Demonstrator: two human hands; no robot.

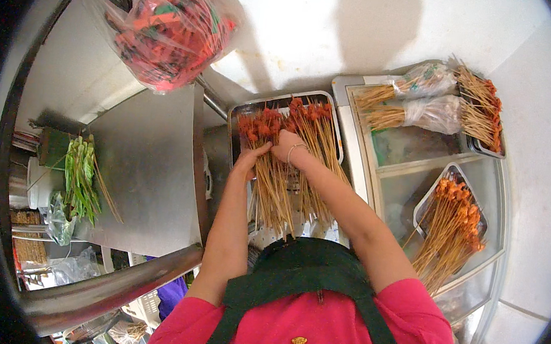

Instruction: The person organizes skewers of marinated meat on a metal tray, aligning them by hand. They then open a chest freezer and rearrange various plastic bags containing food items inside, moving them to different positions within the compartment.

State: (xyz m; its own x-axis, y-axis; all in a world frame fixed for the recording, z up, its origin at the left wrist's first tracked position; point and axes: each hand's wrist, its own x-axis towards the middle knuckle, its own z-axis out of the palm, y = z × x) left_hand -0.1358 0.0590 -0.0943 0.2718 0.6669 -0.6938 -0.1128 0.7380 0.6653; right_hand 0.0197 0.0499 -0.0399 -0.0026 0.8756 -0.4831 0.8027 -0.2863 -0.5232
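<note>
A metal tray (335,128) before me holds meat skewers (271,120) in two side-by-side groups, with red meat at the far end and bare bamboo sticks pointing towards me. My left hand (251,159) wraps the left group just below the meat, its thumb lying across the sticks. Between the two groups, my right hand (288,146) is curled down against the skewers close to the left thumb. Its fingertips are hidden, so what it grips cannot be told. A thin bracelet (297,147) circles the right wrist.
Right of the tray is a glass-topped cabinet (401,182) bearing bagged skewers (430,111), a tray of meat skewers (484,111) and orange skewers (457,201). A steel surface (149,172) and leafy green skewers (81,176) lie left. A filled plastic bag (170,32) hangs upper left.
</note>
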